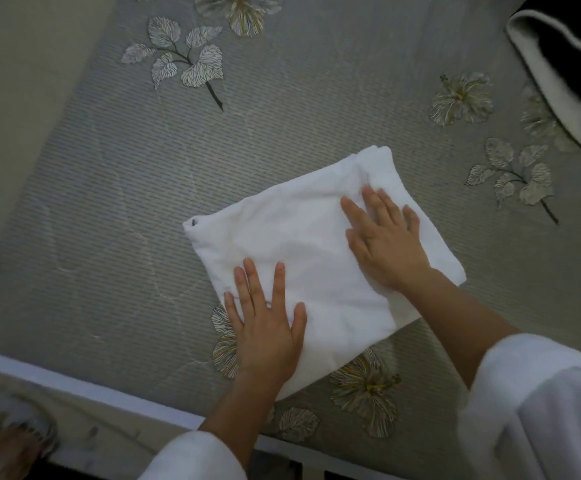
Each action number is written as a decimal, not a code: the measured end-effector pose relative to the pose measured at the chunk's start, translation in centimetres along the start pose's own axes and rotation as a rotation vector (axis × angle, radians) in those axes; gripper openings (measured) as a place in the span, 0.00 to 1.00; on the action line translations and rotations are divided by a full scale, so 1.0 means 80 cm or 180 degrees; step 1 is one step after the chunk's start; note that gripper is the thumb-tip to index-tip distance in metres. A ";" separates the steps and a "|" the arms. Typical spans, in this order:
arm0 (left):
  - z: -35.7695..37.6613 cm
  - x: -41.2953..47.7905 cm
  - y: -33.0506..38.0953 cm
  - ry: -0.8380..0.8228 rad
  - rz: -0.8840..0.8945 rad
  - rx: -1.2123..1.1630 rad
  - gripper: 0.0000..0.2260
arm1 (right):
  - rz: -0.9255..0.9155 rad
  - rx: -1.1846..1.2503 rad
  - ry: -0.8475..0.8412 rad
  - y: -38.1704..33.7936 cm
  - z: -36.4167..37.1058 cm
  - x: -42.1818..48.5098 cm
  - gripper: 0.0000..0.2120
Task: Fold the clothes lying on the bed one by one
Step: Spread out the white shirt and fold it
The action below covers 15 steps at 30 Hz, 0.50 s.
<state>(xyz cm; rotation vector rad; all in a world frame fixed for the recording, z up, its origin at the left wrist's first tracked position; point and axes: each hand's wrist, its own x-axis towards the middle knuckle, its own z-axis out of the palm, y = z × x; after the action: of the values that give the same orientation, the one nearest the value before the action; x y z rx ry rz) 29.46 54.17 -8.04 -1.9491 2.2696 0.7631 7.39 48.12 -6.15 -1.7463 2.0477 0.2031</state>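
A white garment (pixel 310 244) lies folded into a rough rectangle on the grey floral bedsheet (pixel 282 116), near the bed's front edge. My left hand (pixel 265 323) lies flat on its near left corner, fingers straight and spread. My right hand (pixel 382 237) presses flat on its right half, fingers straight and pointing away from me. Neither hand grips the cloth.
A dark item with a white fuzzy border (pixel 559 74) lies at the bed's far right corner. The bed's white front edge (pixel 91 386) runs along the bottom left. My foot in a sandal (pixel 8 441) stands on the floor at the bottom left.
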 end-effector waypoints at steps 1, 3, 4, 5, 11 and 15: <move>-0.004 -0.001 -0.001 -0.0015 -0.0028 -0.0089 0.30 | 0.0132 0.0093 0.0208 0.004 -0.005 -0.003 0.27; -0.014 -0.002 -0.003 0.0020 -0.0240 -0.0300 0.33 | 0.0627 0.0472 0.0629 0.017 -0.014 -0.006 0.32; -0.020 -0.002 -0.004 0.0077 -0.0431 -0.0388 0.36 | 0.0963 0.0829 0.0717 0.025 -0.018 -0.006 0.35; -0.026 -0.003 -0.005 0.0143 -0.0679 -0.0508 0.39 | 0.1306 0.1245 0.0693 0.033 -0.022 -0.004 0.39; -0.052 0.000 -0.007 0.0351 -0.1680 -0.1912 0.51 | 0.2107 0.2205 0.0104 0.062 -0.024 0.001 0.40; -0.056 0.004 -0.010 0.0232 -0.2364 -0.3247 0.31 | 0.2296 0.2662 0.0010 0.060 -0.032 -0.005 0.38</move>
<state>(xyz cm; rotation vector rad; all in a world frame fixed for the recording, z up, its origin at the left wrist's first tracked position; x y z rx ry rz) 31.39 52.06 -4.51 -2.8835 0.9430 1.9041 2.19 48.42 -4.51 -0.4950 2.2041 -0.3956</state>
